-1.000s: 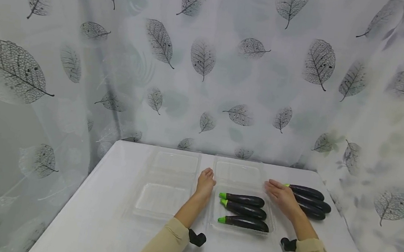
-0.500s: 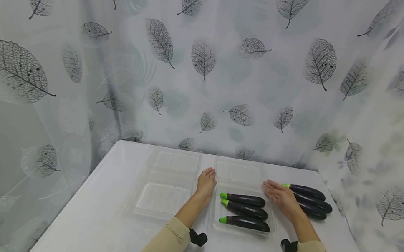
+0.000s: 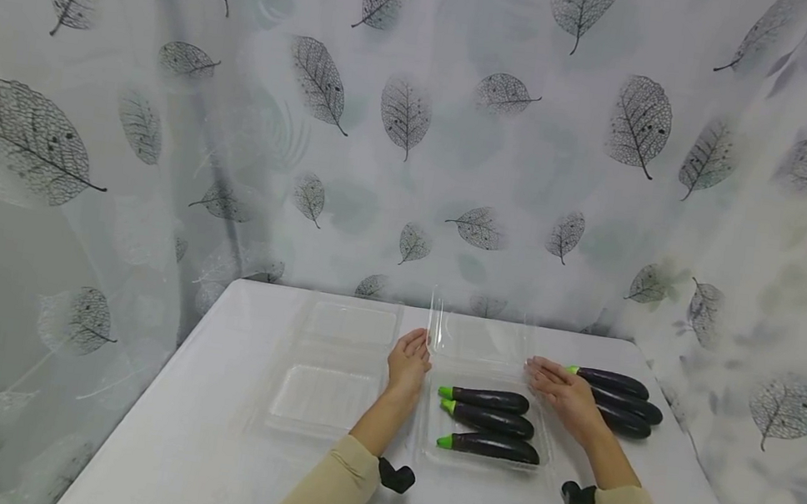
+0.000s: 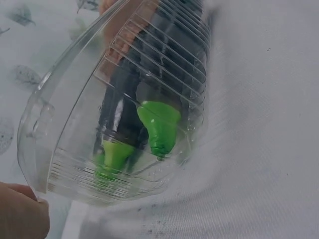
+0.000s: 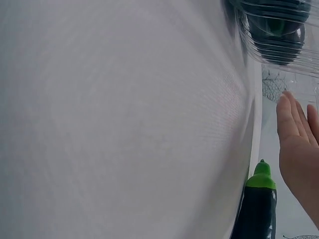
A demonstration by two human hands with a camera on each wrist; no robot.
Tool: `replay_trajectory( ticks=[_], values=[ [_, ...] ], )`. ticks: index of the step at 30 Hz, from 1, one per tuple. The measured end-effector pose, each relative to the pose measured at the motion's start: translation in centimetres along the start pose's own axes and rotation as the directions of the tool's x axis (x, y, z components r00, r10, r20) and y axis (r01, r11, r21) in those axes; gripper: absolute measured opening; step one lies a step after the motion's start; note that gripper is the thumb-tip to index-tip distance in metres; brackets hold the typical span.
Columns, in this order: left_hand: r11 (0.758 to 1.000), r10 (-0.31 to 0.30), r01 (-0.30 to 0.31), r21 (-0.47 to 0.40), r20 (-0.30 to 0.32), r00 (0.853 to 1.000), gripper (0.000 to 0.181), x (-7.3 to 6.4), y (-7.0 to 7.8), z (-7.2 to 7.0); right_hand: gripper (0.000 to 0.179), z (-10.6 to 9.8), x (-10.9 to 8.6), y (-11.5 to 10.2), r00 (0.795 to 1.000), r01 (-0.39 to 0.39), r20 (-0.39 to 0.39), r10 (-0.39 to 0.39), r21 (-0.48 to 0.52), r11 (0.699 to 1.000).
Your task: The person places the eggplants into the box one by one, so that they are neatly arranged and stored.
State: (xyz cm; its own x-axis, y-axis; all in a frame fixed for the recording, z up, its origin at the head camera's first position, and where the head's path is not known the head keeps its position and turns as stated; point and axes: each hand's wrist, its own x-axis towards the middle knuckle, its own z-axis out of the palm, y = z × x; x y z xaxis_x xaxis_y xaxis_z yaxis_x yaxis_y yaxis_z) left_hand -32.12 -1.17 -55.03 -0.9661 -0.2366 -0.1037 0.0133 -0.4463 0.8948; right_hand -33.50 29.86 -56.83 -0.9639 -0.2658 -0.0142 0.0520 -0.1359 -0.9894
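Three dark eggplants with green stems lie side by side in a clear plastic container (image 3: pixel 428 448); the nearest eggplant (image 3: pixel 489 446) is closest to me. Behind it, the hinged clear lid (image 3: pixel 479 337) is tilted up from the table. At the lid's near left corner is my left hand (image 3: pixel 408 366), its fingertips at the clear edge. The left wrist view shows part of the left hand (image 4: pixel 22 211) touching the plastic rim. On the right side my right hand (image 3: pixel 567 396) has straight fingers, their tips beside the lid's near right corner.
Several more eggplants (image 3: pixel 622 405) lie on the white table (image 3: pixel 196 462) just right of my right hand. Another clear container (image 3: pixel 325 398) stands opened out on the left, with its lid (image 3: pixel 353 323) behind. A leaf-patterned curtain (image 3: pixel 396 192) hangs around the table.
The right container's lid has risen from lying flat to a slight tilt. My left hand has shifted slightly up and left; the right hand has barely moved. The eggplants stay put.
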Motion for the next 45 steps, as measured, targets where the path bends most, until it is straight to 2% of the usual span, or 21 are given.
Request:
replay_trajectory(
  ticks=[6, 13, 18, 22, 30, 34, 37, 40, 45],
  values=[
    [0.997, 0.027, -0.029, -0.075, -0.029, 0.999, 0.070, 0.0, -0.1, 0.3, 0.058, 0.1, -0.2, 0.1, 0.998, 0.004, -0.060, -0.004, -0.010, 1.000],
    [0.992, 0.046, -0.053, -0.115, -0.061, 0.997, 0.059, 0.2, -0.2, 0.4, 0.058, 0.4, -0.3, 0.1, 0.994, -0.016, -0.112, 0.015, -0.001, 1.000],
    [0.994, 0.036, -0.046, -0.104, -0.094, 0.995, 0.056, 0.2, -0.2, 0.5, 0.056, 0.4, -0.6, -0.1, 0.995, -0.020, -0.100, 0.025, 0.050, 0.999],
    [0.996, 0.037, -0.045, -0.080, -0.103, 0.994, 0.053, 0.0, -0.2, 0.6, 0.049, 0.4, -0.8, -0.2, 0.998, -0.003, -0.054, 0.008, 0.099, 0.995],
    [0.999, 0.033, -0.037, -0.038, -0.109, 0.993, 0.053, -0.1, -0.2, 0.4, 0.028, 0.3, -1.0, -0.1, 1.000, 0.021, -0.004, -0.020, 0.096, 0.995],
    [1.000, 0.027, -0.029, -0.008, -0.115, 0.993, 0.046, -0.2, -0.3, 0.3, 0.028, 0.1, -1.0, -0.1, 1.000, 0.017, 0.021, -0.018, 0.076, 0.997],
    [1.000, 0.017, -0.018, -0.007, -0.121, 0.993, 0.040, -0.2, -0.3, 0.3, 0.035, 0.0, -1.0, -0.2, 1.000, -0.003, 0.013, 0.002, 0.022, 1.000],
    [1.000, 0.009, -0.008, 0.007, -0.127, 0.992, 0.038, -0.3, -0.2, 0.3, 0.038, -0.1, -1.1, -0.3, 1.000, -0.025, -0.013, 0.024, -0.111, 0.993],
    [1.000, -0.010, 0.013, 0.023, -0.131, 0.991, 0.040, -0.4, -0.4, 0.3, 0.029, -0.4, -1.5, -0.3, 0.997, -0.046, -0.076, 0.021, -0.335, 0.941]
  ],
)
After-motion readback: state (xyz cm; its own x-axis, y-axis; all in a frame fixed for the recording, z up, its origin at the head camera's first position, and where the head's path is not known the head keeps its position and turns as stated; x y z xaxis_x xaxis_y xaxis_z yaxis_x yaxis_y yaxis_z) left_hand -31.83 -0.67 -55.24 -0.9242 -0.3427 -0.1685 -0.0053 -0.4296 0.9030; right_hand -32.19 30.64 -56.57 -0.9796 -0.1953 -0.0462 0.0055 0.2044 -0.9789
